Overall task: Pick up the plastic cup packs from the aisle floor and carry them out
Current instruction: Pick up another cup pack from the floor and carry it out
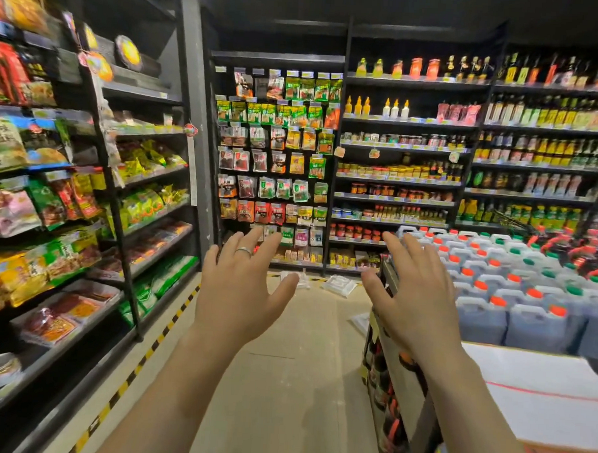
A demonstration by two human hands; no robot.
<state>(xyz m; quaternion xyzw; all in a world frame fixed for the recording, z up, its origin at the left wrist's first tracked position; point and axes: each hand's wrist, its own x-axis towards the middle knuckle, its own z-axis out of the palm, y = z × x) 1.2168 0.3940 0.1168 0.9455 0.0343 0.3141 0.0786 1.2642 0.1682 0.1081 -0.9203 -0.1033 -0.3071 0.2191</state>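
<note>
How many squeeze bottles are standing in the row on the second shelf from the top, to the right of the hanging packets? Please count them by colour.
Yellow squeeze bottles: 3
White squeeze bottles: 3
Total: 6

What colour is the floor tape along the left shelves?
The floor tape is striped yellow and black, clearest in the head view.
</note>
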